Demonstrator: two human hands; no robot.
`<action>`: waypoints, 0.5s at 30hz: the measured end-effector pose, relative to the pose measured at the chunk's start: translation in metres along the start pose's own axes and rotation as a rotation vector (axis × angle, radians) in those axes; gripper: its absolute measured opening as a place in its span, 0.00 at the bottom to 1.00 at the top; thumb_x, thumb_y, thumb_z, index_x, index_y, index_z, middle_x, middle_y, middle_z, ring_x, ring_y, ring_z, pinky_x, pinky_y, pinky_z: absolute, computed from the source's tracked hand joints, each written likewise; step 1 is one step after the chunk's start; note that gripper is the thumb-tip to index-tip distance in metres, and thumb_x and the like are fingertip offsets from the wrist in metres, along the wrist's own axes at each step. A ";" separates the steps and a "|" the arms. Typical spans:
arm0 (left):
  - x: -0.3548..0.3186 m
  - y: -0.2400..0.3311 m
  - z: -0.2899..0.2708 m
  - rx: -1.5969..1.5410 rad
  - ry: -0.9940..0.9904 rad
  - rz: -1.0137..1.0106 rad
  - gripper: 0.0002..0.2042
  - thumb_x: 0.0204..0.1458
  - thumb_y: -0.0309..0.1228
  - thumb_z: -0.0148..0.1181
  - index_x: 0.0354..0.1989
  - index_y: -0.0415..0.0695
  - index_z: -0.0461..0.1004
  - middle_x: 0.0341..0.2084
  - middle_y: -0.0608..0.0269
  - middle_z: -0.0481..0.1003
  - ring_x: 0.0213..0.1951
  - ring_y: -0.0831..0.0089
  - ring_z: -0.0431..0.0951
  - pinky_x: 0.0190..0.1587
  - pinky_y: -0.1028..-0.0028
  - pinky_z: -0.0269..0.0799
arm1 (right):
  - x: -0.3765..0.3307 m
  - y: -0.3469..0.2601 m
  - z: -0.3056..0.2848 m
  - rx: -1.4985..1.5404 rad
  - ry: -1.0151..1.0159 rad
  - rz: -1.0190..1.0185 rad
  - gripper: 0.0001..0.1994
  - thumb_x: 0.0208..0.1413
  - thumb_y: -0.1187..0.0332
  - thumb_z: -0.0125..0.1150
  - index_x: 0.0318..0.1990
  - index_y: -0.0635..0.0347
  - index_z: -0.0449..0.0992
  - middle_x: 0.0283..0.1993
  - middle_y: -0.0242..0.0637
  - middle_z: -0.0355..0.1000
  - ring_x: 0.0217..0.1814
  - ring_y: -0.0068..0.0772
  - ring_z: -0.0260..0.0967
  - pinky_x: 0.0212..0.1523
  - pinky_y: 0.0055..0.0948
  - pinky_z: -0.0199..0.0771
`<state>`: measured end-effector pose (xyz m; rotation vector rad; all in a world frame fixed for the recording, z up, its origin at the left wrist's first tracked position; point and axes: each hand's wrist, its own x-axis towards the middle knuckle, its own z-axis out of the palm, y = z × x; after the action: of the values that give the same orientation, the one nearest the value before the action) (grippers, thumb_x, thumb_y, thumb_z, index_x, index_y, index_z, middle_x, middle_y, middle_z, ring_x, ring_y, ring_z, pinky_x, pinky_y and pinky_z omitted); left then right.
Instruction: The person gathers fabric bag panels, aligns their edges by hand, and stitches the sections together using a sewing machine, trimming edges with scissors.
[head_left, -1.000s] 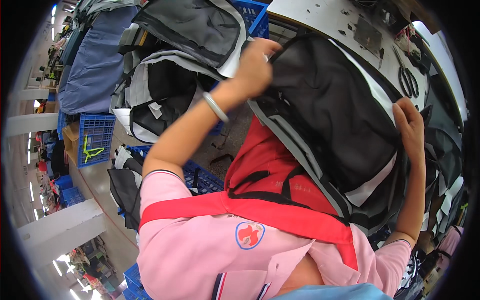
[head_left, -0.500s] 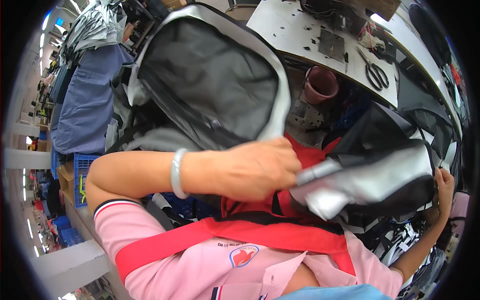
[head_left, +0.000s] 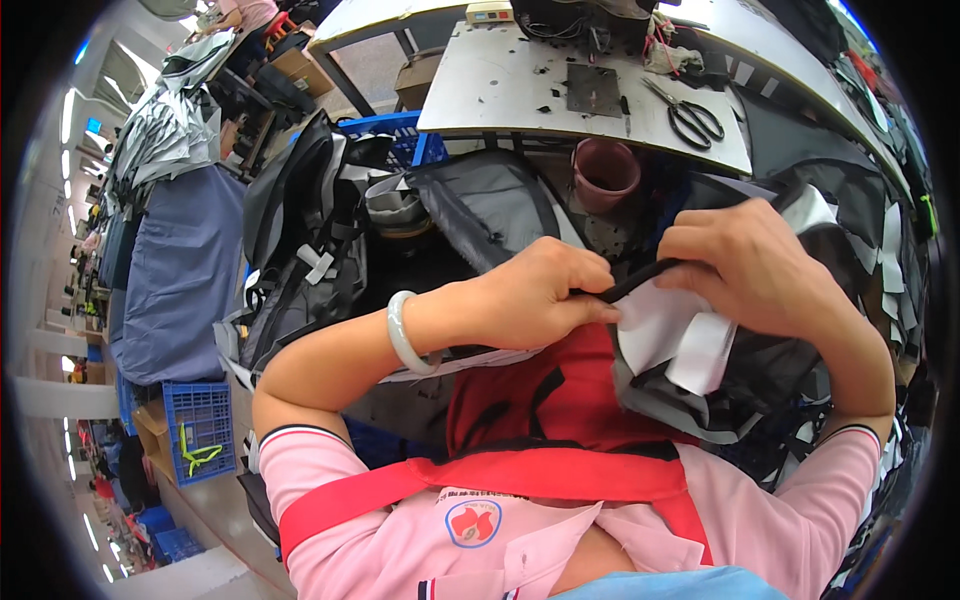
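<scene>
A black strap (head_left: 640, 281) runs between both hands above a red apron; the left hand (head_left: 535, 298) pinches one end, the right hand (head_left: 745, 265) grips the other; the grey-and-black backpack (head_left: 740, 370) hangs beneath them, below the surface (head_left: 500, 85) holding scissors (head_left: 690, 115).

Matt black woven cloth on the backpack piece (head_left: 800, 350), with smooth white paper-like lining (head_left: 680, 335) at its centre. Narrow black strap (head_left: 640, 282), cloth, pinched between left hand (head_left: 535, 300) and right hand (head_left: 750, 265). Glossy pale stone-like bangle (head_left: 405, 335) at 9 o'clock. Metal scissors (head_left: 690, 115) at 1 o'clock on a smooth grey tabletop (head_left: 490, 90). Blue plastic crate (head_left: 200, 440) at 8 o'clock.
</scene>
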<state>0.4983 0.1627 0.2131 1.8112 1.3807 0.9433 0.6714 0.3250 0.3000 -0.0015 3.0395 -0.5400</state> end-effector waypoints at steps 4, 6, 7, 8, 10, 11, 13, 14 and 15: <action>0.001 -0.039 -0.022 -0.326 -0.261 -0.361 0.16 0.59 0.39 0.57 0.31 0.35 0.72 0.24 0.67 0.67 0.30 0.79 0.63 0.35 0.76 0.63 | 0.008 0.020 0.001 0.075 -0.004 0.023 0.09 0.51 0.65 0.62 0.26 0.61 0.72 0.20 0.47 0.65 0.27 0.55 0.65 0.29 0.43 0.64; 0.001 -0.056 -0.034 -0.574 -0.295 -0.488 0.15 0.60 0.38 0.56 0.43 0.36 0.75 0.34 0.73 0.73 0.37 0.84 0.68 0.42 0.80 0.65 | 0.011 0.029 -0.001 0.084 -0.008 0.100 0.10 0.51 0.65 0.62 0.27 0.61 0.72 0.20 0.47 0.65 0.26 0.54 0.64 0.29 0.41 0.64; 0.004 -0.055 -0.038 -0.570 -0.301 -0.477 0.15 0.60 0.38 0.56 0.43 0.36 0.75 0.34 0.73 0.73 0.37 0.84 0.68 0.42 0.80 0.65 | 0.013 0.034 -0.002 0.105 -0.011 0.167 0.10 0.51 0.64 0.62 0.28 0.62 0.73 0.20 0.46 0.65 0.26 0.53 0.63 0.29 0.40 0.65; 0.006 -0.052 -0.041 -0.629 -0.249 -0.427 0.14 0.60 0.38 0.57 0.42 0.38 0.76 0.33 0.75 0.72 0.37 0.86 0.67 0.43 0.81 0.64 | 0.015 0.042 -0.003 0.188 0.018 0.159 0.11 0.52 0.63 0.63 0.30 0.62 0.74 0.22 0.48 0.65 0.26 0.52 0.61 0.30 0.37 0.65; 0.016 -0.043 -0.057 -0.763 -0.158 -0.382 0.13 0.58 0.36 0.60 0.44 0.40 0.76 0.35 0.75 0.74 0.39 0.88 0.69 0.44 0.83 0.65 | 0.027 0.061 -0.006 0.332 0.057 0.167 0.11 0.53 0.65 0.63 0.32 0.65 0.73 0.21 0.44 0.63 0.24 0.33 0.60 0.29 0.30 0.64; 0.029 -0.042 -0.068 -0.780 -0.138 -0.334 0.12 0.56 0.34 0.62 0.42 0.40 0.77 0.33 0.75 0.75 0.37 0.87 0.71 0.43 0.83 0.66 | 0.035 0.074 -0.009 0.394 0.054 0.192 0.11 0.53 0.65 0.62 0.32 0.67 0.73 0.21 0.41 0.62 0.24 0.25 0.59 0.29 0.28 0.63; 0.050 -0.036 -0.084 -0.662 -0.033 -0.330 0.11 0.55 0.33 0.63 0.40 0.39 0.79 0.30 0.73 0.77 0.33 0.85 0.72 0.39 0.83 0.68 | 0.042 0.091 -0.020 0.460 0.043 0.233 0.11 0.55 0.67 0.61 0.31 0.69 0.73 0.21 0.27 0.63 0.27 0.14 0.55 0.29 0.24 0.61; 0.064 -0.037 -0.091 -0.490 0.082 -0.320 0.10 0.54 0.33 0.63 0.39 0.38 0.79 0.29 0.72 0.77 0.32 0.85 0.72 0.37 0.83 0.69 | 0.046 0.106 -0.025 0.464 0.076 0.203 0.10 0.56 0.67 0.60 0.31 0.68 0.73 0.22 0.25 0.64 0.28 0.13 0.55 0.29 0.23 0.62; 0.078 -0.041 -0.096 -0.319 0.195 -0.315 0.10 0.54 0.33 0.64 0.37 0.38 0.80 0.27 0.71 0.77 0.30 0.84 0.73 0.35 0.82 0.70 | 0.052 0.125 -0.025 0.473 0.106 0.171 0.10 0.56 0.68 0.59 0.31 0.68 0.74 0.24 0.23 0.66 0.29 0.12 0.56 0.30 0.21 0.62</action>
<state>0.4106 0.2554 0.2407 1.2508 1.4819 1.1170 0.6187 0.4505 0.2780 0.3108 2.8858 -1.2554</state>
